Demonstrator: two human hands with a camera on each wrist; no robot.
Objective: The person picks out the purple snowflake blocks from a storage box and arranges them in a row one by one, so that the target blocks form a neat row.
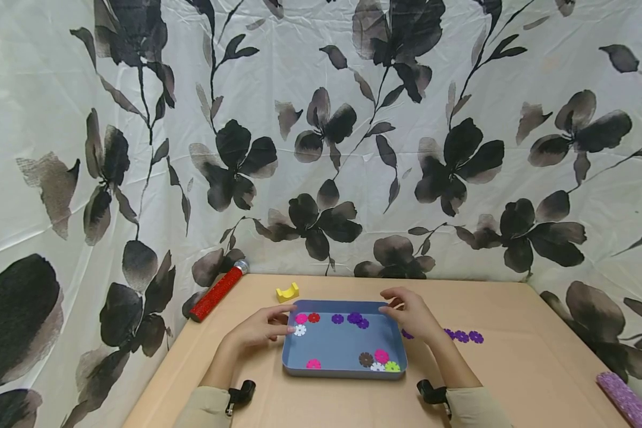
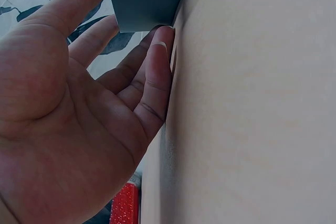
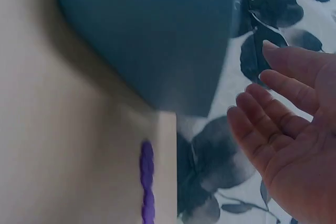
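A shallow blue tray [image 1: 342, 345] lies in front of me on the table. Several small flower-shaped discs are in it: purple [image 1: 355, 318] and red [image 1: 314, 318] ones along the far side, pink, brown, white and green [image 1: 392, 367] ones along the near side. My left hand [image 1: 259, 327] grips the tray's left side; in the left wrist view its thumb reaches the rim and other fingers lie at the tray's lower edge. My right hand [image 1: 414, 315] hovers by the far right corner, fingers loosely bent; the right wrist view shows a gap between it and the tray.
A row of purple flower discs [image 1: 462, 336] lies on the table to the right, partly behind my right forearm. A yellow curved piece [image 1: 288, 292] sits behind the tray. A red glittery tube [image 1: 219, 291] lies back left, a purple glittery roll [image 1: 628, 399] at far right. Floral cloth [image 1: 385, 178] hangs behind.
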